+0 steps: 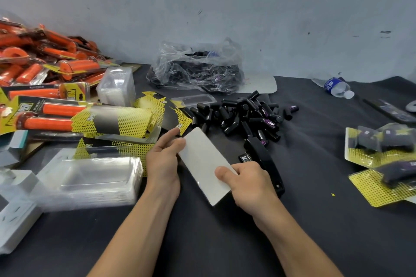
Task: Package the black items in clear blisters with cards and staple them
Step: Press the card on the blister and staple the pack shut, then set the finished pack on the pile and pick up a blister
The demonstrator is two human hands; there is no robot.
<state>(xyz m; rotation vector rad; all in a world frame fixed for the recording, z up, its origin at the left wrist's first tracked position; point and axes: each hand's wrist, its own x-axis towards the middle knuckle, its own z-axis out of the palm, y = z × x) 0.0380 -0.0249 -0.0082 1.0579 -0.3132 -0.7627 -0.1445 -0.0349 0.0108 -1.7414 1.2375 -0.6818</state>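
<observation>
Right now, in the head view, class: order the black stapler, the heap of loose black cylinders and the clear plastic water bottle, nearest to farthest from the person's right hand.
1. Black stapler, just behind the right hand holding the white card.
2. Heap of loose black cylinders, farther back at centre.
3. Clear plastic water bottle, far back on the right.

Desk, dark-covered: black items are heaped mid-desk, a stapler is laid beside them, and a clear bag is set at the far edge. Clear blisters and orange packs are stacked along the left edge. Filled packs and a water bottle are placed toward the right edge.
</observation>
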